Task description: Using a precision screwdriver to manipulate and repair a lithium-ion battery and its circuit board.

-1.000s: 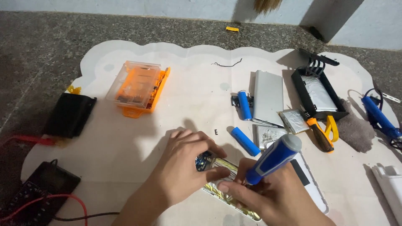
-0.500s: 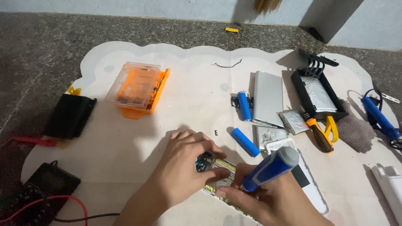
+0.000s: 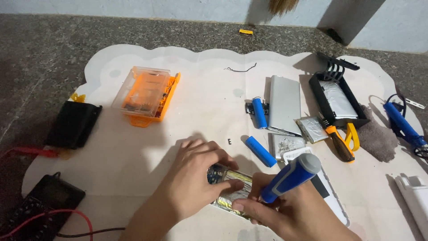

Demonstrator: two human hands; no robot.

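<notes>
Lying on the pale mat (image 3: 200, 107) low in the middle of the view, a silvery foil-wrapped cell pack (image 3: 234, 189) with a small blue circuit board at its near-left end sits between both hands. The left hand (image 3: 196, 178) clamps over the pack's left end, fingers curled down on it. The right hand (image 3: 272, 209) is closed around a blue-and-grey screwdriver handle (image 3: 290, 176), tip down toward the pack – the tip itself is hidden behind the fingers. Just beyond lies a loose blue cylindrical cell (image 3: 261, 151), and further back a second blue cell (image 3: 258, 113) beside a flat silver case (image 3: 284, 105). Well off to the left stands an orange bit box (image 3: 147, 96) – a black multimeter (image 3: 42, 207) with red leads lies at the lower left edge
</notes>
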